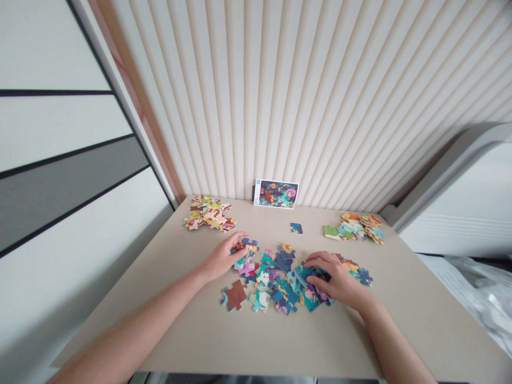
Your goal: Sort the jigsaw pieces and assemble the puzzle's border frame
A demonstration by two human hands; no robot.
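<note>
From where I stand, the pale table (240,341) runs back to a ribbed wall panel (256,96), its sides narrowing with distance. The main spread of puzzle pieces (285,292) lies in the middle, loose and overlapping, with a wide strip of tabletop between it and the near edge. There's room out to the side edges too, more to the right of the spread than close around the hands. Farther back, the left pile (212,217) sits near the back left corner and the right pile (356,228) near the back right one. A single blue piece (296,229) lies between them, in front of a picture card (277,193) propped at the back edge.

The left forearm slants in from the near left corner, and the left hand (224,257) reaches the spread's left end, above a brown piece (234,295). Its fingers are bent, thumb a little apart, against some pieces; I can't tell whether it grips one. The right forearm comes up from the near right, and the right hand (334,280) lies palm down over the spread's right part, fingers curved, thumb parted from the forefinger. Whether it has hold of a piece, I can't tell.
</note>
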